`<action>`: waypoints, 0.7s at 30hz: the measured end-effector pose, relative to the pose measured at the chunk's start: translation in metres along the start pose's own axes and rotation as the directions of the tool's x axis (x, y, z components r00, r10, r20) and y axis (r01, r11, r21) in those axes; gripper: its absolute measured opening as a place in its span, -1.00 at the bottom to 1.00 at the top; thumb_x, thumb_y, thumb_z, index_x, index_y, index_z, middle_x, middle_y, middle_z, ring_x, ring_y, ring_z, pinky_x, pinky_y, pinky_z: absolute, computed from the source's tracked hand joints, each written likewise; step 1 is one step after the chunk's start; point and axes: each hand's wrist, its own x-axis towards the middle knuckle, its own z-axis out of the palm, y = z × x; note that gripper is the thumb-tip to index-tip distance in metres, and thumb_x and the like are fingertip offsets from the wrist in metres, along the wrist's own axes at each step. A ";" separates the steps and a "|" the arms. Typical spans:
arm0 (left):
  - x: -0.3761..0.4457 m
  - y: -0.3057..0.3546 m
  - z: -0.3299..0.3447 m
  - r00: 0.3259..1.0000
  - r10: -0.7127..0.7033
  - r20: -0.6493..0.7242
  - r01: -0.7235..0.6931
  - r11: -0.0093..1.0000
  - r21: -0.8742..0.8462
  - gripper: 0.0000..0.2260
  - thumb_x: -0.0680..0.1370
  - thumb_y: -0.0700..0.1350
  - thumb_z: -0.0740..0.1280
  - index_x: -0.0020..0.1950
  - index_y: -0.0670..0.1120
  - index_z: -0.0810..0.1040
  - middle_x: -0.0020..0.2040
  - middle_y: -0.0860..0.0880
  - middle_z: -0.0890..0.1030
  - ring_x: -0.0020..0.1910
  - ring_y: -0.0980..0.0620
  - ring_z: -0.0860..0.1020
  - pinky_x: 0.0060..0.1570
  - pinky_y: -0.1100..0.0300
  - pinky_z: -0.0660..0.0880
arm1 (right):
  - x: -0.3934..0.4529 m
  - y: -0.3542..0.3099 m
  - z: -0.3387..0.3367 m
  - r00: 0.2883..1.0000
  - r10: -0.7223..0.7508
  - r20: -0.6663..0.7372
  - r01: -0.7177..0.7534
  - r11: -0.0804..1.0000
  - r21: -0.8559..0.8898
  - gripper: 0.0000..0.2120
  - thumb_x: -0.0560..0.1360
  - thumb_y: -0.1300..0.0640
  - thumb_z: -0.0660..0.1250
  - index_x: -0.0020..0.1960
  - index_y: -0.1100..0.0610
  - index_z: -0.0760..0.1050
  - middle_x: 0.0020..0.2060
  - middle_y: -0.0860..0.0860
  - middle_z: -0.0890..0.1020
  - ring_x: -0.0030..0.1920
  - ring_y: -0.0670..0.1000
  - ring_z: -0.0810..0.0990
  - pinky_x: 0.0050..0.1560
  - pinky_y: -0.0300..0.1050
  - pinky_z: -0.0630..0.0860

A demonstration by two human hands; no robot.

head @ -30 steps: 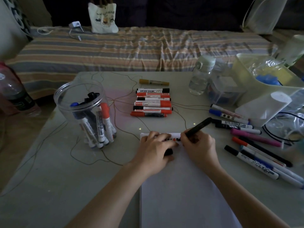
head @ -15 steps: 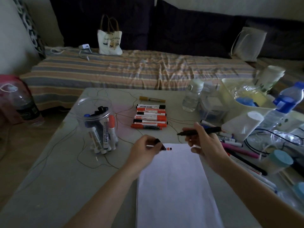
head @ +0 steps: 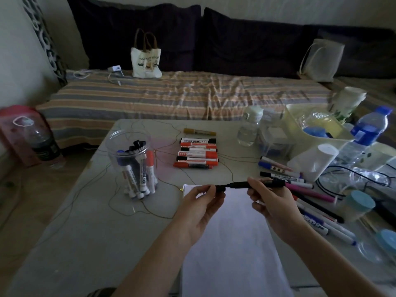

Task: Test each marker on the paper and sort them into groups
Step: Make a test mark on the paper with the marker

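With a red-and-black group (head: 197,154) sorted and many markers left in the jar (head: 137,168), the left hand (head: 201,202) pinches the cap (head: 220,188) while the right hand (head: 272,200) grips the black marker (head: 257,184).

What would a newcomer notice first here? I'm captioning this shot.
Both hands, left and right, hold a black marker level above the white paper, the left at its cap. Behind lies a neat row of red markers, with a clear jar of markers to its left.
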 end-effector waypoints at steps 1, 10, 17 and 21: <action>0.000 -0.001 0.002 1.000 0.002 -0.001 -0.002 1.000 0.002 -0.79 0.58 -0.26 0.31 0.18 -0.31 0.52 0.06 -0.24 0.66 -0.01 -0.05 0.66 0.04 0.15 0.61 | 0.000 -0.001 0.000 1.000 -0.004 0.002 0.004 1.000 -0.011 -0.79 0.47 0.10 0.42 -0.01 0.24 0.59 -0.34 0.05 0.62 -0.32 -0.06 0.53 -0.33 -0.22 0.44; -0.002 0.000 0.005 0.999 0.048 -0.003 -0.048 0.997 0.059 -0.80 0.54 -0.23 0.37 0.11 -0.29 0.55 0.06 -0.25 0.66 -0.03 -0.05 0.67 0.02 0.16 0.61 | 0.000 0.001 0.001 1.000 -0.022 0.007 0.022 0.998 -0.058 -0.75 0.45 0.08 0.44 0.00 0.25 0.61 -0.32 0.05 0.66 -0.31 -0.04 0.56 -0.26 -0.20 0.50; -0.004 -0.004 0.009 0.982 0.187 -0.034 -0.173 0.954 0.247 -0.82 0.50 -0.23 0.42 0.05 -0.29 0.58 0.00 -0.20 0.68 -0.06 -0.03 0.69 0.10 0.13 0.58 | 0.001 0.005 0.001 0.996 0.076 0.049 -0.078 0.996 0.046 -0.71 0.44 0.09 0.44 -0.02 0.32 0.58 -0.35 0.07 0.61 -0.37 -0.06 0.49 -0.32 -0.24 0.47; -0.009 -0.007 0.010 0.971 0.238 -0.013 -0.218 0.911 0.351 -0.87 0.49 -0.22 0.44 -0.01 -0.24 0.60 -0.09 -0.12 0.71 -0.11 0.00 0.70 0.08 0.15 0.58 | 0.002 0.009 0.004 0.987 0.161 0.015 -0.161 0.966 0.204 -0.72 0.43 0.11 0.44 0.01 0.30 0.56 -0.36 0.06 0.56 -0.37 -0.07 0.49 -0.31 -0.24 0.47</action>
